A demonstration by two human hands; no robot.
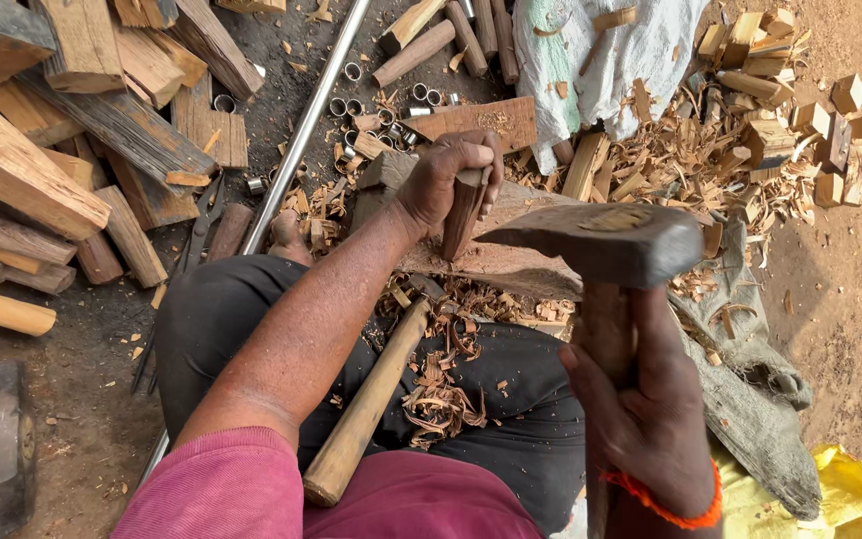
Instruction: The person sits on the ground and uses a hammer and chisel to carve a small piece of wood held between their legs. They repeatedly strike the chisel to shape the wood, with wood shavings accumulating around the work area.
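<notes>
Dark dirt ground (82,389) lay strewn with pale wood shavings (690,160) and split timber blocks (22,170). The iron adze's (596,240) handle was mostly hidden inside my right hand (641,399), fingers wrapped shut. My left hand (446,180) reached forward, fingers curled around the short reddish wooden peg (463,215), upright on the worn chopping log (511,262).

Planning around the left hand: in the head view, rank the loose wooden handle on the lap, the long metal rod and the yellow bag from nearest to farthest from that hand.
1. Loose wooden handle: just below the left hand, on the lap.
2. Long metal rod: off to its left.
3. Yellow bag: far bottom right corner.
</notes>
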